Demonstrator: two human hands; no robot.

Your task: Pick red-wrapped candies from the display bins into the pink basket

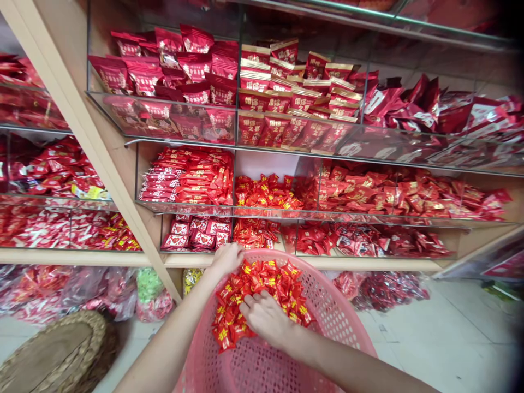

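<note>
A pink plastic basket (pixel 339 311) with a perforated wall stands below me, tilted toward the shelves. Red wrapped candies (pixel 282 278) with yellow lettering are heaped against its far side. My left hand (pixel 227 258) is closed at the basket's far left rim, close to the bottom shelf; its fingertips are partly hidden. Within the basket, my right hand (pixel 266 319) rests on the heap with its fingers curled down into the candies. The nearer part of the basket's pink floor shows bare.
Glass-fronted shelves (pixel 286 213) of red packets rise ahead, with clear dividers between kinds. A wooden post (pixel 94 147) slants down at left. Plastic bags of candy (pixel 388 292) lie on the tiled floor under the shelves. A woven stool (pixel 61 352) stands at lower left.
</note>
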